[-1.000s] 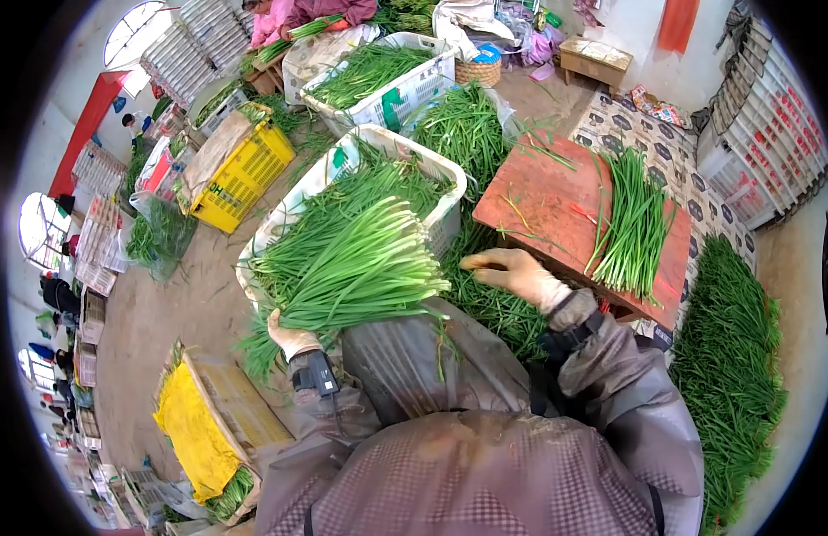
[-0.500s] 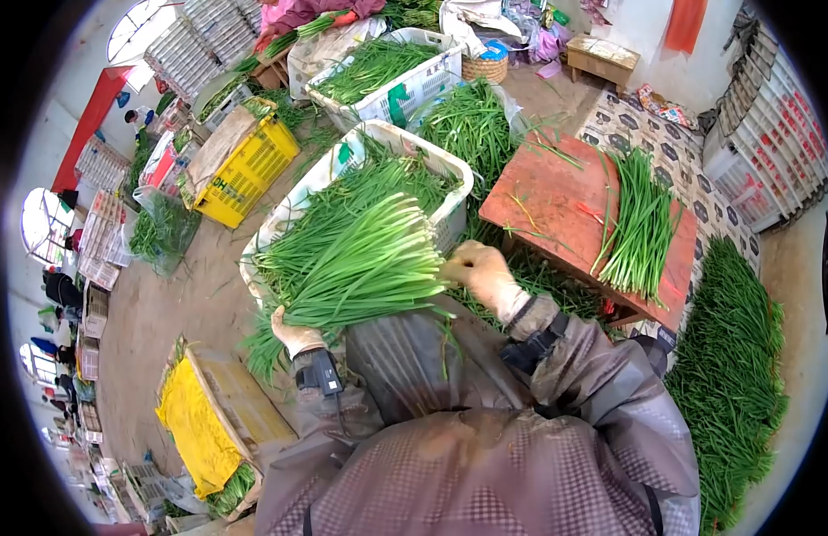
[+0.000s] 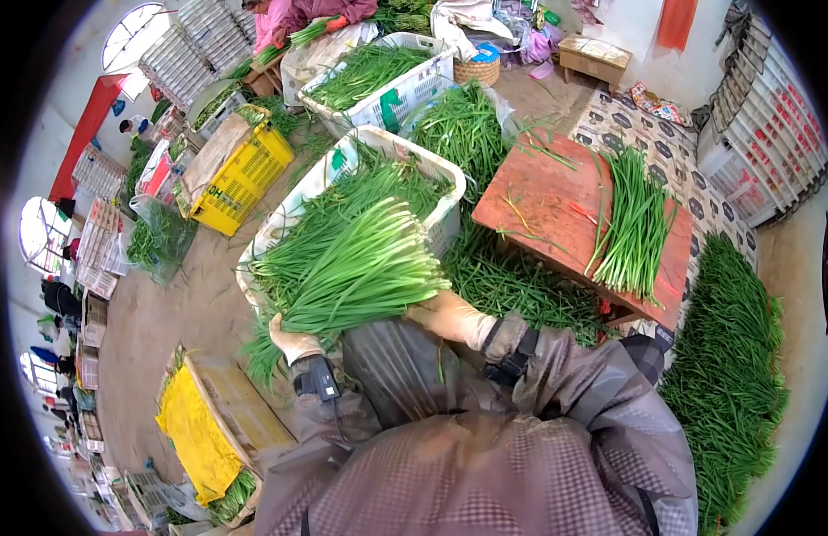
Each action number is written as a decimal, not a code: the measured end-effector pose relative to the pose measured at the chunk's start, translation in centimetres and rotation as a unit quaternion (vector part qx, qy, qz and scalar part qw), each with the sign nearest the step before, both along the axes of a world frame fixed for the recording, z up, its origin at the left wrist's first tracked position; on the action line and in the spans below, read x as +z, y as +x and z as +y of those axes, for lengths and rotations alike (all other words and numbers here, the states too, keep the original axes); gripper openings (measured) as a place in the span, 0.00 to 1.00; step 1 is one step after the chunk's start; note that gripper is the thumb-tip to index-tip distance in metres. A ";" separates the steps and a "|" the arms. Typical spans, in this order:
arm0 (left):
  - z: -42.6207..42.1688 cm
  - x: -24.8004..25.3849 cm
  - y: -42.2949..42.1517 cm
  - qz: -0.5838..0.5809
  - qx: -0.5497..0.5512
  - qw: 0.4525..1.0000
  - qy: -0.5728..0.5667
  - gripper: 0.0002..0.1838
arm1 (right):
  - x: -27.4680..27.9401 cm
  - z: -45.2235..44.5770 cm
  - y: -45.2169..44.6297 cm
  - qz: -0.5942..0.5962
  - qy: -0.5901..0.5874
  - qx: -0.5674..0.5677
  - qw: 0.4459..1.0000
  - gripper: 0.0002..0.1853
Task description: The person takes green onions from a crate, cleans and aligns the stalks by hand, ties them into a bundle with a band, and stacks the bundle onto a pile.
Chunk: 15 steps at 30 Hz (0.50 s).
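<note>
A large loose bunch of garlic chives (image 3: 365, 268) lies across my lap and the near side of a white plastic crate (image 3: 457, 192), pale stem ends to the right. My left hand (image 3: 293, 341), gloved, is closed around the leafy end at the lower left. At the stem end, my right hand (image 3: 454, 319), also gloved, reaches in against the underside of the bunch, its fingertips hidden by the stalks. More chives fill the crate behind. To the right, a trimmed pile of chives (image 3: 635, 228) rests on a low red table (image 3: 543, 201).
Loose chives (image 3: 526, 286) cover the floor beneath the table. A long bank of chives (image 3: 727, 375) lines the right wall. A yellow crate (image 3: 244, 165) and a yellow-covered box (image 3: 195, 429) stand left. A co-worker's red-gloved hands (image 3: 335, 24) hold chives at the back.
My right hand has moved left from beside the stem ends to beneath them. My left hand stays at the leafy end. The view has shifted slightly.
</note>
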<state>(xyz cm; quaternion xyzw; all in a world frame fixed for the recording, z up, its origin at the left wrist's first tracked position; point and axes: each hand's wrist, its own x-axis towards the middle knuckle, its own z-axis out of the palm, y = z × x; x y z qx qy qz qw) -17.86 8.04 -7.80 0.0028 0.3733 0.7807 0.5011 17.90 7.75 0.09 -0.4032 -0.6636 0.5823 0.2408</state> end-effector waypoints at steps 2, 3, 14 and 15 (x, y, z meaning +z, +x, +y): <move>0.0 -0.2 -0.3 0.003 0.000 1.000 0.011 0.24 | -0.8 0.2 -0.4 -0.006 0.025 0.005 1.000 0.16; -0.1 0.3 -0.1 0.004 0.000 1.000 0.015 0.24 | 1.5 -0.2 0.6 -0.031 0.033 0.022 0.999 0.16; 0.0 -0.2 -0.2 -0.019 -0.008 0.999 0.028 0.24 | -3.9 1.7 14.3 -0.274 0.079 0.022 0.958 0.11; -0.1 -0.7 -0.9 -0.026 -0.011 0.999 0.031 0.25 | -4.1 2.0 16.3 -0.443 0.077 0.031 0.893 0.12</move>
